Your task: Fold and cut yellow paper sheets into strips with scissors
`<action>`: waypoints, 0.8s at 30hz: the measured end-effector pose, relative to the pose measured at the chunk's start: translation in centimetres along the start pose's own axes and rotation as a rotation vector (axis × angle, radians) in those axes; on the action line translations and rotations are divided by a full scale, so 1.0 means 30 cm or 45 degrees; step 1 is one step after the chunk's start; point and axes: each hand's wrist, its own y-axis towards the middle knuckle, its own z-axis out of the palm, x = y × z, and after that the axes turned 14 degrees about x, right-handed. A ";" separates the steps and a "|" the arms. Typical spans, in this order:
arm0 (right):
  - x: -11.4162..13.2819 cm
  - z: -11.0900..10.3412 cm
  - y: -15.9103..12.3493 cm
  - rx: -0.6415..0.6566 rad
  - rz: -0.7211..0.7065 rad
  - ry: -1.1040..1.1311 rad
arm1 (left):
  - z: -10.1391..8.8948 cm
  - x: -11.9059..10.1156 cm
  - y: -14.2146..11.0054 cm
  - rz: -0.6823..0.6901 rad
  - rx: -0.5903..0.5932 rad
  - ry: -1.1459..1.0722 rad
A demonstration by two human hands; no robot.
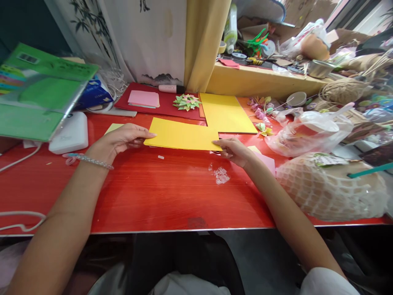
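Note:
A yellow sheet of paper (182,134), looking folded or layered along its near edge, is held level above the red table. My left hand (127,138) pinches its left end between thumb and fingers. At the other end, my right hand (233,150) grips the right corner. Behind it lies a larger yellow sheet (227,112). Farther back, a green and pink folded paper flower (186,102) rests on dark red paper (125,100), beside a small stack of pink squares (143,98).
On the left, a green paper pack (46,90) leans over a white power bank (69,133). A net-wrapped coconut (331,186) with a straw and a clear plastic bag (310,131) crowd the right. Clear scraps (221,175) lie near the table's middle. Clutter fills the ledge (260,80).

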 end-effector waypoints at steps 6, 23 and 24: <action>-0.009 -0.008 0.007 0.009 0.000 -0.030 | 0.012 -0.020 -0.012 -0.035 0.018 -0.059; -0.033 -0.006 0.022 -0.016 -0.393 -0.560 | 0.043 -0.008 0.005 0.342 -0.163 0.172; -0.034 -0.005 0.023 -0.012 -0.405 -0.564 | 0.043 -0.008 0.005 0.344 -0.162 0.171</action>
